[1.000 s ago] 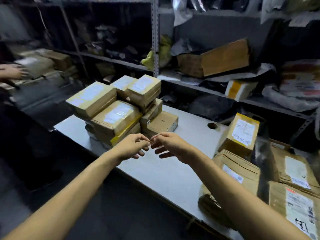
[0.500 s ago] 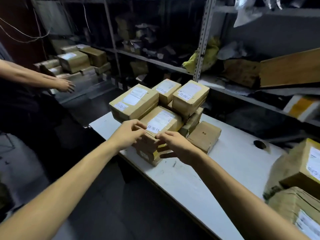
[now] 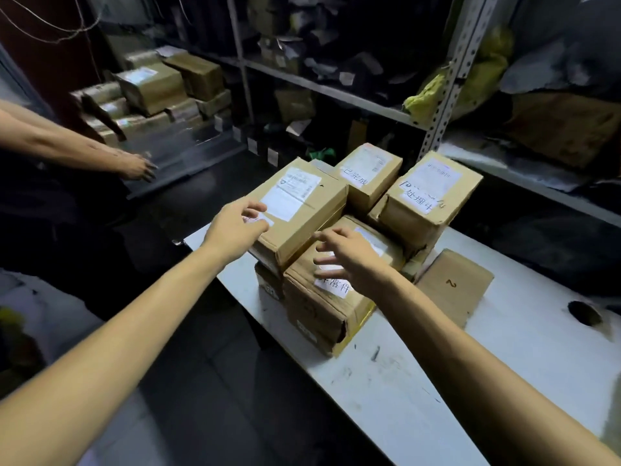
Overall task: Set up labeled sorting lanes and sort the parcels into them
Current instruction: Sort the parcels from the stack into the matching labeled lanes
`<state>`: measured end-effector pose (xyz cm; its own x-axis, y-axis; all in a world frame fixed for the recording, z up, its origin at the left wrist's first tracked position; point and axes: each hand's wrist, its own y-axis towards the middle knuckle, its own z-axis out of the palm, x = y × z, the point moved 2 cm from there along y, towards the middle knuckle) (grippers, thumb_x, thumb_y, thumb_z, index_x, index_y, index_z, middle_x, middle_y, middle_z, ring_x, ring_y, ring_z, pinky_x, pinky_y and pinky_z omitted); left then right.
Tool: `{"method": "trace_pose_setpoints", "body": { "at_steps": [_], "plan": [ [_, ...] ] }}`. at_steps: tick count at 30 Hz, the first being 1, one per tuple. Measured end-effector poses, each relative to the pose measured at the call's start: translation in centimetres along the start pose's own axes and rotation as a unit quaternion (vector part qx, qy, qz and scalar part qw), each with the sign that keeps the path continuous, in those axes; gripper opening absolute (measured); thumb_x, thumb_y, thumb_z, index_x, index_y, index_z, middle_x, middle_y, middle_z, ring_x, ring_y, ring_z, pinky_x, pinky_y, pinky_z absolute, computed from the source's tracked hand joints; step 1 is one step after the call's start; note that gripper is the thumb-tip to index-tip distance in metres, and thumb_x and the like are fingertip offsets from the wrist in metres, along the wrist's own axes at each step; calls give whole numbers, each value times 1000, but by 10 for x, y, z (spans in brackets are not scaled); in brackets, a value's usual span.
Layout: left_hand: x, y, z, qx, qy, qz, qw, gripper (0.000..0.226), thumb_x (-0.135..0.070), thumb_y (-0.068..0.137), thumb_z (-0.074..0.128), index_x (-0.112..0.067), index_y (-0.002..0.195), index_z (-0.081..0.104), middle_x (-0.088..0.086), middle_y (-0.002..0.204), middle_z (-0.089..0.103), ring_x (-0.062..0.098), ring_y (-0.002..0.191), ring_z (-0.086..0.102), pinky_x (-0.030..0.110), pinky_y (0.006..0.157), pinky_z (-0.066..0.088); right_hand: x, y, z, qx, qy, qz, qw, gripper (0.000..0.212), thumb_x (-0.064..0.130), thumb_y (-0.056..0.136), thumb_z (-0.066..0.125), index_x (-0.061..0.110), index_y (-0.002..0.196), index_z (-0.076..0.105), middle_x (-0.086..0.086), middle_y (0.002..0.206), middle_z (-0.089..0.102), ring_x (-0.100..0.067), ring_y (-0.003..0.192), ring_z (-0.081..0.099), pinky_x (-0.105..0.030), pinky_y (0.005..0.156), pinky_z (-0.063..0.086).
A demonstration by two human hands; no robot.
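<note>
Several brown cardboard parcels with white labels are stacked at the left end of a white table (image 3: 420, 375). My left hand (image 3: 235, 227) rests, fingers spread, on the near left corner of the top left parcel (image 3: 302, 210). My right hand (image 3: 349, 264) hovers open over the lower front parcel (image 3: 322, 307), above its handwritten white label. Behind stand a parcel with a handwritten label (image 3: 369, 173) and a taller one (image 3: 430, 196). A flat box marked "2" (image 3: 453, 284) lies to the right. Neither hand grips anything.
Another person's hand (image 3: 136, 168) reaches toward a dark surface at the left, beside more stacked parcels (image 3: 154, 85). Metal shelving (image 3: 443, 79) full of packages runs behind the table. A round hole (image 3: 584, 312) is in the table at the right.
The view swung left and closer to the stack. My hands moved from in front of the stack onto it, the left onto the top parcel, the right over the front one.
</note>
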<state>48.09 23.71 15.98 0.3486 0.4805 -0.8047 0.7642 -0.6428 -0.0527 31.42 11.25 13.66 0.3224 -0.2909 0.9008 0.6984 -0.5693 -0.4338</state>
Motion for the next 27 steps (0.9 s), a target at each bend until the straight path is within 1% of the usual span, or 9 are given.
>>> {"method": "trace_pose_setpoints", "body": {
  "at_steps": [5, 8, 12, 14, 17, 20, 23, 25, 27],
  "plan": [
    [9, 40, 2, -26, 127, -9, 992, 47, -27, 83, 65, -33, 129, 57, 4, 131, 50, 29, 128, 36, 38, 100, 33, 3, 30, 10, -28, 26, 8, 999, 49, 27, 97, 61, 8, 139, 44, -2, 102, 56, -22, 95, 64, -37, 75, 62],
    [11, 65, -2, -10, 143, -9, 990, 52, -33, 81, 67, -34, 131, 54, 1, 135, 52, 27, 127, 43, 39, 103, 35, 6, 41, 16, -67, 49, 9, 996, 45, 22, 97, 62, 10, 135, 43, 0, 97, 59, -18, 86, 65, -37, 80, 62],
    [14, 91, -7, 75, 72, -34, 994, 58, -42, 74, 74, -28, 128, 58, -1, 122, 62, 23, 109, 60, 43, 96, 49, 7, 53, 25, -115, 53, 11, 992, 37, 22, 95, 64, 11, 126, 48, 1, 93, 62, -11, 73, 64, -33, 70, 62],
    [14, 102, -6, 131, 31, -39, 990, 46, -38, 76, 76, -25, 118, 63, 0, 111, 67, 20, 93, 66, 38, 86, 51, 7, 58, 31, -143, 41, 8, 989, 32, 25, 93, 66, 14, 119, 52, 2, 96, 64, -11, 80, 63, -37, 77, 61],
    [21, 115, -8, 193, -41, -67, 978, 44, -30, 79, 77, -22, 120, 63, 4, 109, 69, 19, 86, 69, 32, 75, 53, 7, 64, 44, -184, 42, 16, 982, 46, 29, 87, 73, 15, 125, 49, 0, 111, 65, -17, 98, 67, -36, 74, 60],
    [27, 120, -9, 222, -97, -90, 966, 51, -24, 78, 79, -20, 125, 60, 6, 109, 70, 21, 83, 72, 27, 58, 54, 8, 66, 55, -221, 86, 12, 971, 54, 23, 83, 77, 14, 126, 46, -4, 119, 64, -20, 104, 67, -27, 52, 54],
    [29, 118, -13, 241, -139, -111, 954, 55, -17, 77, 81, -16, 126, 57, 9, 107, 71, 22, 76, 73, 25, 48, 53, 12, 66, 66, -231, 109, 11, 967, 55, 19, 81, 78, 12, 125, 46, -7, 118, 64, -19, 88, 65, -14, 31, 36],
    [27, 114, -17, 245, -151, -109, 951, 58, -15, 76, 82, -14, 128, 55, 10, 108, 71, 23, 77, 74, 26, 49, 54, 12, 64, 71, -239, 109, 11, 965, 53, 20, 80, 79, 13, 122, 47, -7, 114, 65, -15, 76, 60, -14, 31, 34],
    [23, 112, -24, 237, -151, -92, 955, 57, -15, 76, 82, -14, 127, 56, 9, 108, 70, 22, 79, 73, 26, 50, 54, 15, 61, 76, -249, 113, 7, 962, 53, 24, 80, 79, 15, 123, 50, -4, 117, 67, -19, 91, 66, -22, 46, 44]
  ]
}}
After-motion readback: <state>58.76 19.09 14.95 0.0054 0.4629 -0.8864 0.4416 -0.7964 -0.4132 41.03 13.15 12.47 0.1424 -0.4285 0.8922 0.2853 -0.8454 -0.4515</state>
